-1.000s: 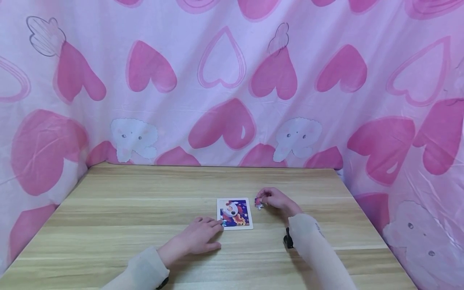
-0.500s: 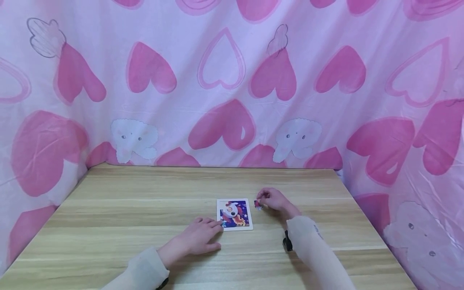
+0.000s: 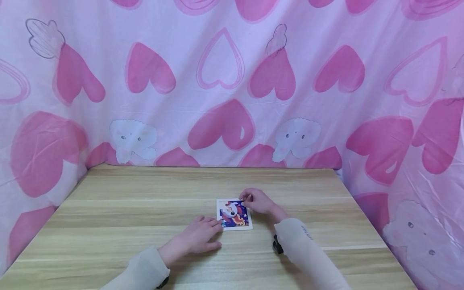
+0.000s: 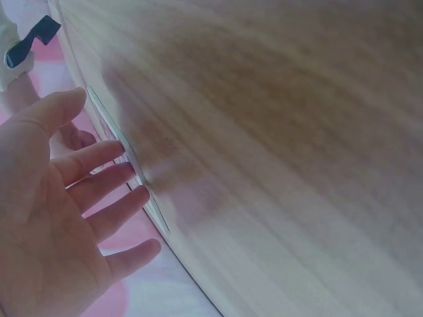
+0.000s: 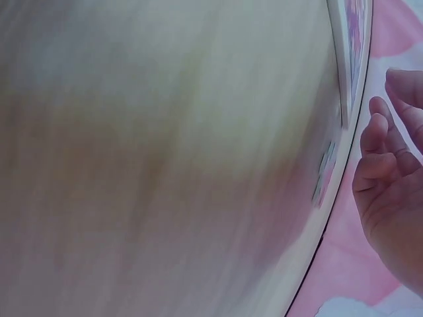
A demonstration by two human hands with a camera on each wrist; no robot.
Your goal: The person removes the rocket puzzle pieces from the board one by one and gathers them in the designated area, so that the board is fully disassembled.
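A small jigsaw puzzle (image 3: 239, 228), white-rimmed with a colourful purple, white and orange picture, lies flat on the table. A bare pale patch shows along its upper left. My left hand (image 3: 201, 235) lies flat with fingers spread, the fingertips touching the puzzle's lower left edge; the left wrist view shows the fingers straight. Over the puzzle's upper right corner is my right hand (image 3: 258, 201), fingers bent and thumb close to the index fingertip. Whether something small is pinched there is not visible. A loose puzzle piece (image 5: 324, 175) lies on the table beside the board, hidden in the head view.
The wooden table (image 3: 145, 193) spreads around both hands. A pink heart-print curtain (image 3: 217, 88) hangs behind it and along both sides.
My right hand has moved left, from the loose piece right of the board to the puzzle's upper right corner. The left hand and the puzzle have stayed put.
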